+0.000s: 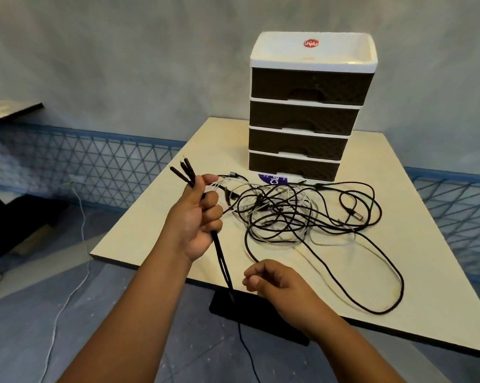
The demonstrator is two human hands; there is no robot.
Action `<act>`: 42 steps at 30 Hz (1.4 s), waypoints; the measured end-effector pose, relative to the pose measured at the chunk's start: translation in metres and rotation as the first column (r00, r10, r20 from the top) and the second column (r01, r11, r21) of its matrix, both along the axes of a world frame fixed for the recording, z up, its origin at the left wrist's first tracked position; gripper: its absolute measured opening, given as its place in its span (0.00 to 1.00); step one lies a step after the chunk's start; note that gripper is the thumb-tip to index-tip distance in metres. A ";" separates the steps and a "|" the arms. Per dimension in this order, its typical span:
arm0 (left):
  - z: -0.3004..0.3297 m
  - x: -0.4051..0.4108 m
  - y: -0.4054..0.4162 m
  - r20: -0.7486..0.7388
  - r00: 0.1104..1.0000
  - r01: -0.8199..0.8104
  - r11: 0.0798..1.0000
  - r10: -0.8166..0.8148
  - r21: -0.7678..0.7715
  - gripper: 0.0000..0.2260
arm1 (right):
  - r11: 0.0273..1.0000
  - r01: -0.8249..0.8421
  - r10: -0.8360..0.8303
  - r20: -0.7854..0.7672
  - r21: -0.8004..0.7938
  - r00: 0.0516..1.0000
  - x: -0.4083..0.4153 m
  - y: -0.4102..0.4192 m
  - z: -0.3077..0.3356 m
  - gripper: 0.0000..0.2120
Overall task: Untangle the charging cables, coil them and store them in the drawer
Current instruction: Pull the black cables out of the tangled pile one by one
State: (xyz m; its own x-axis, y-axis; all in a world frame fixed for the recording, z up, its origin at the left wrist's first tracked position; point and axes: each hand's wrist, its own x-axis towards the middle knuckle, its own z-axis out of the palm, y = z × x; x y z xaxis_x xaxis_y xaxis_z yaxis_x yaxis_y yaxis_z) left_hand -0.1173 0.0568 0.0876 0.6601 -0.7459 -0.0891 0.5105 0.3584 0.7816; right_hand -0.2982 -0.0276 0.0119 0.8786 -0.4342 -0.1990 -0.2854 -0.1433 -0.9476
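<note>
The left hand (196, 217) is gripping a black multi-head cable (222, 261). The right hand (272, 280) is hovering loosely curled, holding nothing, beside the cable tangle (288, 214) lying on the surface (150, 233).

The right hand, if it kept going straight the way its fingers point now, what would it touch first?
Probably the black cable hanging down from the left hand. The right hand points its curled fingers leftward at it, though depth is hard to judge from this one view.

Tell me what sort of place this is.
Probably a plain workroom or staged recording space: a bare table, a plastic drawer unit on it, a grey backdrop-like wall and blue mesh fencing behind.
</note>
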 end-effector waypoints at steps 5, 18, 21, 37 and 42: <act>-0.009 0.011 0.002 0.017 1.000 -0.007 0.998 0.006 0.069 0.13 | 1.000 -0.013 0.013 0.016 -0.004 1.000 0.012 -0.007 -0.001 0.05; -0.029 0.084 -0.022 -0.009 0.988 0.149 0.965 -0.151 0.215 0.12 | 0.629 -0.168 0.013 -0.206 -0.759 0.978 0.073 -0.037 -0.005 0.19; -0.031 0.099 -0.031 -0.034 0.974 0.224 0.947 -0.222 0.233 0.12 | 0.513 -0.237 0.019 -0.266 -0.825 0.964 0.085 -0.047 -0.007 0.20; -0.019 0.151 -0.063 -0.085 0.901 0.435 0.886 -0.426 0.160 0.16 | 0.540 0.244 -0.203 0.156 -0.805 0.967 0.148 -0.072 0.051 0.04; -0.014 0.162 -0.066 -0.133 0.908 0.413 0.902 -0.397 0.129 0.17 | 0.702 0.579 -0.528 0.242 -0.416 0.814 0.161 -0.082 0.065 0.08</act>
